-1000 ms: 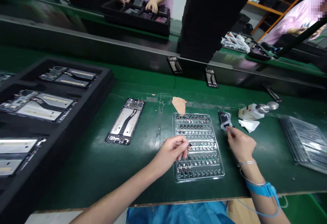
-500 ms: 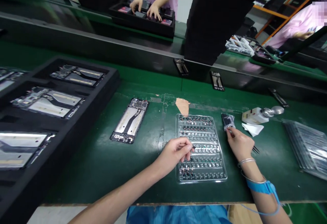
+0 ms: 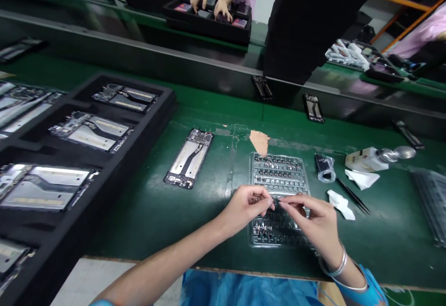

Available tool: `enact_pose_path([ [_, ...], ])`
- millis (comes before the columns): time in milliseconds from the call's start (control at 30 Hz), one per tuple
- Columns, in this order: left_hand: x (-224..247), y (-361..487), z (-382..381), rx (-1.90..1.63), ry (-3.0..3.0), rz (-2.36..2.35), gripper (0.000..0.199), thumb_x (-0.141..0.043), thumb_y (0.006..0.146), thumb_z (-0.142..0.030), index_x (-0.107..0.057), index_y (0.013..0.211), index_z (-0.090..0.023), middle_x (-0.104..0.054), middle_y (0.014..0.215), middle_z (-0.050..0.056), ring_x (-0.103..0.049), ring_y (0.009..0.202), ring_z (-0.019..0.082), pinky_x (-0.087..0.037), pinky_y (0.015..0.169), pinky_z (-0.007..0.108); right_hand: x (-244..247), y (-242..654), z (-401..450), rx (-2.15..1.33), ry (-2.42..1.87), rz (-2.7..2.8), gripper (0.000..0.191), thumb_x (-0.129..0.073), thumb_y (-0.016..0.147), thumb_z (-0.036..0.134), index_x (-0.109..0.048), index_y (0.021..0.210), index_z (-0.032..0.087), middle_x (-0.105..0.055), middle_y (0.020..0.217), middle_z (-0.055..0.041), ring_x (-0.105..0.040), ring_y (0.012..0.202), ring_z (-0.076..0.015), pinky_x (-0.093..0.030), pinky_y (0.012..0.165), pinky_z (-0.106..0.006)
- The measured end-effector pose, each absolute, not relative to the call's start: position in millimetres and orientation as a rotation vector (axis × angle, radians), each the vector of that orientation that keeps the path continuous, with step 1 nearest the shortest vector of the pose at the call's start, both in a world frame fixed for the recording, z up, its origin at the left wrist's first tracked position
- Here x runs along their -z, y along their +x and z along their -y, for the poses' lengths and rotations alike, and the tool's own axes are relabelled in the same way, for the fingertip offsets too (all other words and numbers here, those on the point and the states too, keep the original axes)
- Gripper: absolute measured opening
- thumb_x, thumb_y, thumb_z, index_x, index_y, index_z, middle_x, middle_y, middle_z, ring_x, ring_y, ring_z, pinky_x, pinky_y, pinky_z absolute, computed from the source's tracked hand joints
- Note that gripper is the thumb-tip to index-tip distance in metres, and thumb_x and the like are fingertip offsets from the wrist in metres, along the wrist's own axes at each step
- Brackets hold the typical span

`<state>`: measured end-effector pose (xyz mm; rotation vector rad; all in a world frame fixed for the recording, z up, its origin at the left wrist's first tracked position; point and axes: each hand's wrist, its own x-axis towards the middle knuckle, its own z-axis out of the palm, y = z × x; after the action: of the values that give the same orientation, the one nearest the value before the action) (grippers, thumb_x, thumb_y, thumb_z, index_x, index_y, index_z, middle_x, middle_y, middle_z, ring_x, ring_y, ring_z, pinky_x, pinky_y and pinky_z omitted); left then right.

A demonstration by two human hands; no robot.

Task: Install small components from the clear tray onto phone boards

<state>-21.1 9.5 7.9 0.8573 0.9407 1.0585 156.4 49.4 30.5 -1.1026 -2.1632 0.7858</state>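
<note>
Above the clear plastic tray (image 3: 256, 243), my left hand (image 3: 245, 210) has its thumb and fingers pinched together on a small dark electronic part, mostly hidden by the fingertips. My right hand (image 3: 315, 217) meets it from the other side, thumb and forefinger closed at the same spot; what they pinch is too small to make out. Rows of tiny components (image 3: 263, 228) sit in the tray's pockets, and the hands cover its middle. To the left lies an opened phone frame (image 3: 190, 159) with its inner side up.
Right of the tray are a black packet in clear plastic (image 3: 324, 166), tweezers (image 3: 353, 196), white wipes (image 3: 341, 204), a pump bottle (image 3: 362, 158) and stacked clear trays (image 3: 430, 203). A black foam tray (image 3: 139, 143) holds phone frames at left. Across a ledge, a co-worker's hands (image 3: 223, 9) handle another tray.
My right hand has left the black packet and come over the tray to my left hand's fingertips. Tweezers and a wipe now show on the table. The camera has turned slightly left.
</note>
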Motion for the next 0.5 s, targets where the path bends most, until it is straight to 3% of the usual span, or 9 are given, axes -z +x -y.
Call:
enact_pose_path([
  [167, -8.0, -22.1, -8.8, -1.077, 0.84, -0.931, 0.019, -0.058, 0.075, -0.028, -0.059, 0.065, -0.012, -0.053, 0.059, -0.001, -0.044, 0.052, 0.007, -0.031, 0.05, 0.02, -29.0, 153.1, -54.0, -0.778, -0.985, 2.214, 0.007, -0.067, 0.075, 0.015, -0.07, 0.078, 0.021, -0.068, 0.064, 0.001, -0.056, 0.049, -0.0106, -0.044, 0.047, -0.024],
  [400, -6.5, -22.6, -10.2, -1.063, 0.773, -0.945, 0.023, -0.059, 0.076, -0.033, -0.059, 0.065, -0.012, -0.051, 0.053, -0.002, -0.041, 0.048, 0.007, -0.028, 0.047, 0.02, -23.4, 158.2, -52.5, -0.546, -0.647, 2.353, 0.034, -0.063, 0.074, 0.001, -0.068, 0.102, 0.02, -0.064, 0.064, -0.0019, -0.055, 0.053, -0.0125, -0.044, 0.05, -0.026],
  [500, -5.0, -23.5, -10.7, -1.075, 0.754, -0.925, 0.025, -0.059, 0.077, -0.035, -0.059, 0.068, -0.012, -0.051, 0.054, -0.002, -0.039, 0.046, 0.006, -0.028, 0.046, 0.019, -24.6, 158.7, -56.0, -0.531, -0.638, 2.372, 0.038, -0.062, 0.074, 0.002, -0.067, 0.106, 0.021, -0.065, 0.066, -0.0019, -0.056, 0.055, -0.013, -0.046, 0.052, -0.027],
])
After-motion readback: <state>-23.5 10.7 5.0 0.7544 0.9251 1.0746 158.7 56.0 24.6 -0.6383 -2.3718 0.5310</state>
